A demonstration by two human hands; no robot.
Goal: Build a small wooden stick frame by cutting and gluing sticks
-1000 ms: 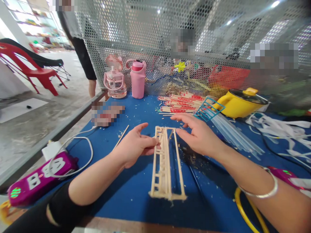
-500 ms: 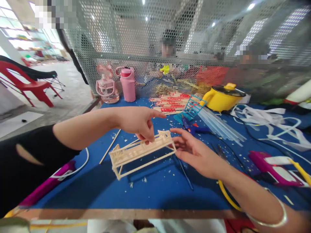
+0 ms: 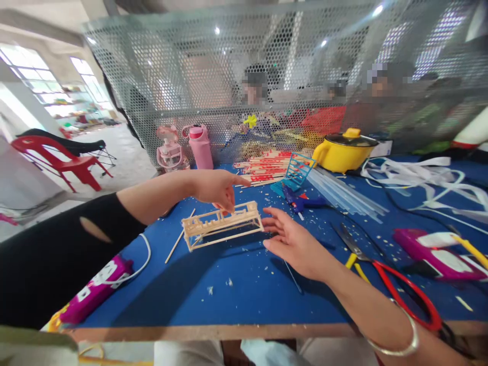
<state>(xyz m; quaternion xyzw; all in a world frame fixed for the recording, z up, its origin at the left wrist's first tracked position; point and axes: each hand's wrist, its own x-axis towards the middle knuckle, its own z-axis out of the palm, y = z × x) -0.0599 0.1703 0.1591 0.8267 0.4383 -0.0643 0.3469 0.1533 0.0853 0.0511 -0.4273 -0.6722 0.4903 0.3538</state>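
A small oblong frame (image 3: 224, 237) of pale wooden sticks is in the middle, over the blue tabletop, with short pieces standing along its upper side. My left hand (image 3: 214, 189) reaches over it from the left. Its index finger points out to the right, while the thumb and the other fingers are closed at the frame's upper rail; their exact grip is partly hidden. My right hand (image 3: 295, 239) is by the frame's right end, fingers apart and slightly bent, holding nothing. A loose stick (image 3: 179, 243) lies left of the frame.
Behind are a bundle of red-marked sticks (image 3: 263, 166), a blue glue gun (image 3: 299, 201), clear glue sticks (image 3: 343, 190) and a yellow pot (image 3: 345, 152). Red-handled scissors (image 3: 409, 292) lie right; a purple device (image 3: 434, 254) lies beyond. Pink bottles (image 3: 201, 150) stand before a perforated metal screen (image 3: 206, 66).
My right hand's fingers have come away from the frame's right end. The frame sits more level, with my left hand still at its top. The view has shifted, showing more of the scissors.
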